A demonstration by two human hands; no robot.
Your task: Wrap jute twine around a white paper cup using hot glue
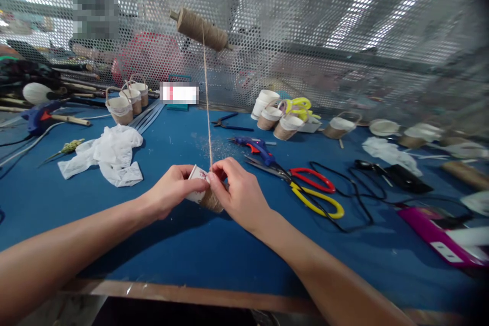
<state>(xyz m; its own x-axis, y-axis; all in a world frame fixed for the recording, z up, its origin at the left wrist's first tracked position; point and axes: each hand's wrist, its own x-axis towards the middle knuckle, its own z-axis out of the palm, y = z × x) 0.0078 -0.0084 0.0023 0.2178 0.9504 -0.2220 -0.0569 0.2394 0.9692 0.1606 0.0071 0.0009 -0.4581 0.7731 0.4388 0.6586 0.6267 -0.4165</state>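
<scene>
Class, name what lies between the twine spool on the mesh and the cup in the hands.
Head view: one taut strand of twine runs from the spool to the cup.

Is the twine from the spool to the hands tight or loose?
Tight: the twine runs straight from the spool down to the right hand.

A handicraft workshop was the setting: a blue-covered bench [183, 249] lay strewn with glue guns [256, 145], scissors [313, 191] and clusters of small twine-wrapped baskets [119, 108]. A spool of twine [200, 29] was mounted before a perforated metal screen [344, 20], behind which another person [91, 46] could be seen.
</scene>
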